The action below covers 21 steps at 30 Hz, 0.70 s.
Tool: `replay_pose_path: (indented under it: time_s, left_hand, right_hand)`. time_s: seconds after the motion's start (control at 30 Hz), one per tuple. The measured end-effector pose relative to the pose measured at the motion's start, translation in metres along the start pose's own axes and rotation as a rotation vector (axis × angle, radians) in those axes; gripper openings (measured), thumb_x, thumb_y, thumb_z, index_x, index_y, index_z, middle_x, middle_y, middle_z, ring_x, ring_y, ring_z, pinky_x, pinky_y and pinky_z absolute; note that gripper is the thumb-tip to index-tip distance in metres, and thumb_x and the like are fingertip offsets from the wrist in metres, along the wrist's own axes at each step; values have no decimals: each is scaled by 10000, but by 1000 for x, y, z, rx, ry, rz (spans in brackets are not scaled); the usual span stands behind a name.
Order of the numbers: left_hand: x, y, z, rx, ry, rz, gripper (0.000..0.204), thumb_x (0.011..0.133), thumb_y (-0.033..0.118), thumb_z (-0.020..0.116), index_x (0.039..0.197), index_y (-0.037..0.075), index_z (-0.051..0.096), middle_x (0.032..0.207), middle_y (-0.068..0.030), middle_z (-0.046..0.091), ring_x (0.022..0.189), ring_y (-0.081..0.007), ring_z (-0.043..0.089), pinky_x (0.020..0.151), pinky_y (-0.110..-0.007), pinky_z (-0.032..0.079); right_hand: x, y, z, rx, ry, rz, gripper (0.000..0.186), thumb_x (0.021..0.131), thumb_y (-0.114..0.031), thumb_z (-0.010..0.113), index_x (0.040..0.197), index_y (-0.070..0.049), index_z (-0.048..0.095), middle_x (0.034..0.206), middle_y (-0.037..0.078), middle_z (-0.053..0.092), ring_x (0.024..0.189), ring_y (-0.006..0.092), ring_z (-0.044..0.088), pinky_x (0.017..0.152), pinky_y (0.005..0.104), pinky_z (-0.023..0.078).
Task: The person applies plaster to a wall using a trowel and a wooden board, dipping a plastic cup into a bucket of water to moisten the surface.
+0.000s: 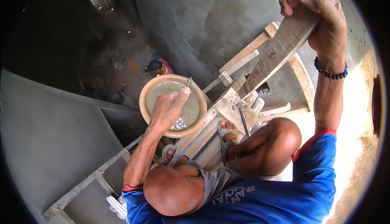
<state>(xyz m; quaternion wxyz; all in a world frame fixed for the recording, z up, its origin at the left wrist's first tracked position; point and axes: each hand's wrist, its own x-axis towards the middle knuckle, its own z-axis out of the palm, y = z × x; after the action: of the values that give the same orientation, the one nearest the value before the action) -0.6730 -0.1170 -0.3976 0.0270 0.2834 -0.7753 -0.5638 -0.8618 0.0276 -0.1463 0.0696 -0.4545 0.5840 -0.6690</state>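
- The left hand is over the round bucket, its fingers curled under and its thumb stretched out toward the far rim; whether it grips anything — the fingertips are hidden — I cannot tell.
- The bucket stands beyond the person's left foot, at the edge of the boards, with wet grey mix inside.
- The right hand, raised at the upper right, is closed firmly around the upper part of a wooden plank.
- That plank slants down to the left, its lower end among timber pieces near the right foot.
- A tool with a metal shaft lies beside that foot.
- Both feet wear grey sandals; the person squats, knees bent.
- At lower left is a ladder-like wooden frame.
- Far below, past the bucket — another person in a dark cap.
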Motion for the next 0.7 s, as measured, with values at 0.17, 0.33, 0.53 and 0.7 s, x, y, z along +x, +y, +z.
replay_pose_path:
  time_s: [0.17,0.33,0.53,0.7]
  left_hand:
    - [6,59,8,-102,-212,52,550,942,462,524,623,14,529,561,17,426,568,-92,388,518,-332,346]
    - [36,112,48,-146,-547,-41,457,948,473,510,682,102,483,620,61,365,566,-42,305,498,-234,242]
    - [81,147,132,-118,-677,21,432,929,459,539,721,81,513,624,63,384,532,-26,309,452,-228,237]
    - [111,164,220,-212,-730,159,458,911,411,540,749,-16,581,635,-68,521,619,-132,497,563,-346,395]
  right_hand:
    - [-30,18,-90,-319,-19,54,427,729,-220,618,1068,6,486,712,83,505,654,193,545,627,328,453]
    - [-72,-11,-145,-447,132,106,416,718,-197,629,1048,-2,465,741,89,487,676,186,513,638,312,438]
    - [-126,-40,-181,-399,328,134,414,711,-181,687,972,-67,387,743,65,454,676,157,479,625,289,442]
    - [-179,-54,-205,-462,477,153,442,721,-186,709,975,-98,359,757,67,469,649,162,480,589,290,446]
